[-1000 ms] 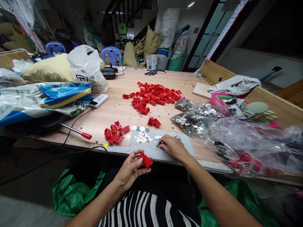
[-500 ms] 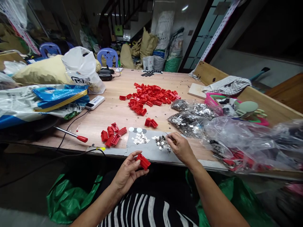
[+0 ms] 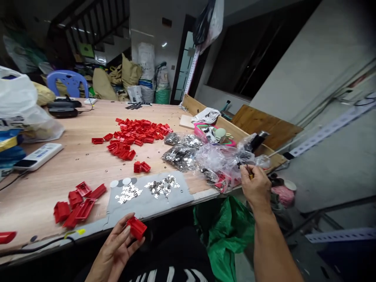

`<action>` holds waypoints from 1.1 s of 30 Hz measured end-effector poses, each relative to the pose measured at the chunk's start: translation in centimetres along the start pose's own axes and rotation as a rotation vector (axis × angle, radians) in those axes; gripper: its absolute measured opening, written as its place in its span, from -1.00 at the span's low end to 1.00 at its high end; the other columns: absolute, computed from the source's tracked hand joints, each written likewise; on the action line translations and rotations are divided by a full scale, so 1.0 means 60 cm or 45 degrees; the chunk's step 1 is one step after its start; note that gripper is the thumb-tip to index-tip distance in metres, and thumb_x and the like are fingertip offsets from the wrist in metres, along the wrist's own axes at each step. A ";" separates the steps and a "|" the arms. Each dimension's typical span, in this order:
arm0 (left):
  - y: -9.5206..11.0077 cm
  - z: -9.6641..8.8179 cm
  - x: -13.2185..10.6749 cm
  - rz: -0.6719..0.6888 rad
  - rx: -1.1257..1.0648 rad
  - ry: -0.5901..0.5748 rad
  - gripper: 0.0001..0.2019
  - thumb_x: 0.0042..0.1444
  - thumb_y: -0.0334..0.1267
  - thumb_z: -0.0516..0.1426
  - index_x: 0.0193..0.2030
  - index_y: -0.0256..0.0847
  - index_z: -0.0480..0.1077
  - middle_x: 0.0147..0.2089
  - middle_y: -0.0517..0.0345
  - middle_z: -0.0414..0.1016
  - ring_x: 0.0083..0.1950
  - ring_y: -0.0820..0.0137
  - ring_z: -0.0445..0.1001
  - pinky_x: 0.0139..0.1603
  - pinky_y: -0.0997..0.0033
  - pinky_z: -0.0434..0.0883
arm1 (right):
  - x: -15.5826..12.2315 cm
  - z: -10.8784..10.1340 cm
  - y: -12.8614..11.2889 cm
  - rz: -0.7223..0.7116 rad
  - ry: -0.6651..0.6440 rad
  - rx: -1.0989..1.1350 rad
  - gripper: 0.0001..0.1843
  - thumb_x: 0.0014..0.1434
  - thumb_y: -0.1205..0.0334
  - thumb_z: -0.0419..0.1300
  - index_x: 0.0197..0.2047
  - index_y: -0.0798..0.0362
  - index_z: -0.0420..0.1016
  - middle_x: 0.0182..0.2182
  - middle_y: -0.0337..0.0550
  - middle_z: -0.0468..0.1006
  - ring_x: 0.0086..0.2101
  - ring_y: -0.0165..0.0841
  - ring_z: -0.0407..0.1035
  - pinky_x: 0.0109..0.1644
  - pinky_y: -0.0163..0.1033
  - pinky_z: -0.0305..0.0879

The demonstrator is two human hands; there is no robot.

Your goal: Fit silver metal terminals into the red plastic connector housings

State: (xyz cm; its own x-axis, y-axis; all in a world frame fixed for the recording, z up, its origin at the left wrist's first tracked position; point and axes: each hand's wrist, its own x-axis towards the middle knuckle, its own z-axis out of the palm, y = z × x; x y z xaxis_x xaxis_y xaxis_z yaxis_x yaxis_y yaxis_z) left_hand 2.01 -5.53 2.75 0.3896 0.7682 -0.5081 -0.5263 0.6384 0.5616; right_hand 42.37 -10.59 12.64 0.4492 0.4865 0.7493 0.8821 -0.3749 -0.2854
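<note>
My left hand (image 3: pixel 119 244) is closed around a red plastic box-shaped housing (image 3: pixel 136 228), just off the table's near edge. Out to the right, beside the clear plastic bags, my right hand (image 3: pixel 257 186) is closed on a small dark tool with a yellowish part (image 3: pixel 250 172); its exact kind is hard to make out. On a grey mat (image 3: pixel 182 188) lie two heaps of small metal plates, a bright silvery heap (image 3: pixel 127 194) and a darker mixed heap (image 3: pixel 163 186). Several red housings (image 3: pixel 85 209) sit left of the mat, and two more (image 3: pixel 141 167) stand behind it.
A large pile of red housings (image 3: pixel 138 131) covers the table's middle. Bags of metal parts (image 3: pixel 180 156), crumpled clear plastic (image 3: pixel 216 156) and a pink basket (image 3: pixel 201 129) stand at the right. A white power bank-like device (image 3: pixel 44 156) lies left. Green sacking (image 3: pixel 226 231) hangs below.
The view has turned right. My right hand has left the metal plates, moved right to the plastic bags and now holds a small tool. My left hand still holds the red housing.
</note>
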 end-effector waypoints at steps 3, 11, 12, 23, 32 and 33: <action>-0.002 0.001 -0.001 -0.007 0.022 0.017 -0.51 -0.13 -0.27 0.34 0.01 -0.09 0.41 -0.11 0.08 0.55 -0.12 0.25 0.54 -0.09 0.18 0.53 | 0.020 -0.002 0.030 -0.013 -0.010 -0.090 -0.70 0.22 0.04 0.01 -0.34 0.07 0.41 -0.41 -0.05 0.48 -0.33 -0.22 0.35 -0.22 -0.17 0.24; -0.008 -0.011 0.009 -0.011 0.053 0.083 -0.45 -0.18 -0.26 0.36 0.03 -0.13 0.40 -0.08 0.03 0.55 -0.10 0.19 0.55 -0.14 0.21 0.55 | 0.042 0.011 0.070 -0.083 -0.281 -0.322 -0.75 0.20 0.16 0.04 -0.32 0.07 0.51 -0.33 -0.04 0.52 -0.29 -0.22 0.38 -0.23 -0.18 0.24; -0.009 -0.012 0.010 -0.012 0.058 0.078 -0.45 -0.17 -0.27 0.36 0.03 -0.13 0.40 -0.09 0.04 0.55 -0.10 0.19 0.55 -0.14 0.22 0.55 | 0.040 0.012 0.075 -0.075 -0.341 -0.360 -0.76 0.20 0.18 0.05 -0.29 0.06 0.53 -0.31 -0.04 0.53 -0.30 -0.23 0.39 -0.25 -0.19 0.24; 0.002 -0.003 0.000 0.048 0.051 -0.006 -0.56 -0.08 -0.31 0.33 -0.02 -0.14 0.37 -0.17 0.11 0.51 -0.19 0.35 0.52 -0.09 0.18 0.52 | 0.011 -0.005 0.005 -0.078 -0.223 0.079 -0.72 0.19 0.07 0.07 -0.21 0.03 0.52 -0.26 -0.09 0.58 -0.24 -0.23 0.45 -0.13 -0.18 0.30; 0.006 0.003 -0.001 0.231 0.140 0.013 -0.60 -0.12 -0.31 0.35 -0.14 -0.18 0.33 -0.29 0.19 0.45 -0.23 0.36 0.51 -0.12 0.16 0.52 | -0.135 0.105 -0.160 -0.245 -1.042 0.563 -0.83 0.20 0.15 0.09 -0.28 0.00 0.47 -0.31 -0.13 0.56 -0.27 -0.27 0.44 -0.19 -0.23 0.32; 0.006 0.003 -0.001 0.257 0.144 0.024 -0.59 -0.13 -0.31 0.35 -0.13 -0.18 0.33 -0.29 0.19 0.45 -0.23 0.35 0.51 -0.12 0.16 0.52 | -0.147 0.118 -0.169 -0.257 -1.076 0.550 -0.85 0.19 0.17 0.09 -0.26 -0.01 0.46 -0.30 -0.14 0.56 -0.26 -0.27 0.43 -0.19 -0.22 0.31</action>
State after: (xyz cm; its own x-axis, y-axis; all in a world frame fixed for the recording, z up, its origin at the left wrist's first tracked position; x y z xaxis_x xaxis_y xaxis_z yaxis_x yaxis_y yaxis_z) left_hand 1.93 -5.32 3.11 0.2703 0.8804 -0.3897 -0.5037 0.4743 0.7220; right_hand 30.45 -5.49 4.73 0.0892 0.9797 0.1798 0.8541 0.0177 -0.5197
